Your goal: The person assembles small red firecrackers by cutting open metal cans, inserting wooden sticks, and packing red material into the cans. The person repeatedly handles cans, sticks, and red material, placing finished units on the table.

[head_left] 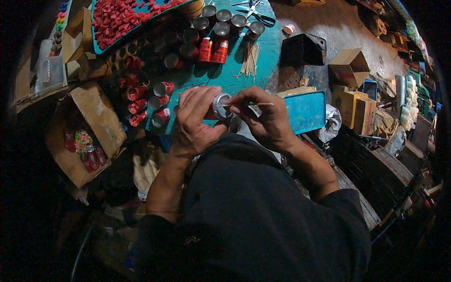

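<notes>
Evidently, the left grip [197, 115] clasped a cylindrical red-and-silver metal can [218, 106] near the edge of the turquoise bench [228, 77]; the right grip [268, 118] pinched a thin tan stick [264, 104] at its rim, inner tip unclear.

Lighting is dim and patchy: most falls on the teal tabletop [268, 51] beyond the left hand [195, 113] and the right hand [263, 115], with pale glare on the floor [350, 30] farther out past the right. Upright red cans [206, 50] throw shadows toward the hands. Nearer than the hands, the black shirt [263, 202] sinks into grainy darkness. Edges bow toward the blackened fisheye rim, where detail softens.
</notes>
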### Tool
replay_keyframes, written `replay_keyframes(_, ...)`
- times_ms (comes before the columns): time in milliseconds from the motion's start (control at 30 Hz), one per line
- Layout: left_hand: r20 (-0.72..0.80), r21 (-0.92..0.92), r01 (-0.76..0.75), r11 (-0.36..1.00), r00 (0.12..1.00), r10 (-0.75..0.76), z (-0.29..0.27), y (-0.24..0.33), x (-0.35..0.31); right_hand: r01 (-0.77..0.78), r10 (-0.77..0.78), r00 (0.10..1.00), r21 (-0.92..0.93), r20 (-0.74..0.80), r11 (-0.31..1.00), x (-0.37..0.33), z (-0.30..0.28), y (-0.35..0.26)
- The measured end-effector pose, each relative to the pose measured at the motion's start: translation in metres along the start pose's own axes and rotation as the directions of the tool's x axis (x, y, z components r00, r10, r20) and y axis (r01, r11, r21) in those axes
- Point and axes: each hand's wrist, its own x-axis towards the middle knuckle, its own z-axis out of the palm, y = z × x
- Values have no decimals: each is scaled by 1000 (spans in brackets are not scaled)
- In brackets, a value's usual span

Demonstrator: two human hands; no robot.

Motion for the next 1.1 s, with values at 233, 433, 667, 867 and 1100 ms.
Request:
replay_keyframes(233, -18, 0, 11, 1000, 1000, -11, 2, -3, 0, 109, -109, 993, 9, 35, 994, 10, 0, 2)
replay_keyframes(433, -7, -3, 31, 1000, 999, -31, 3, 1, 0, -133, 121, 989, 164, 81, 978, 4, -10, -4)
replay_keyframes(667, -2, -34, 124, 992, 992, -124, 4, 0, -5, -165, 158, 986, 193, 53, 967, 13, -5, -3)
replay_keyframes(867, -11, -48, 125, 991, 992, -126, 5, 1, -4, 60, -51, 993, -82, 111, 995, 13, -4, 12)
replay_keyframes(1100, 6, -252, 261, 932, 963, -268, 8, 9, -8, -39, 39, 998, -11, 58, 999, 17, -1, 15)
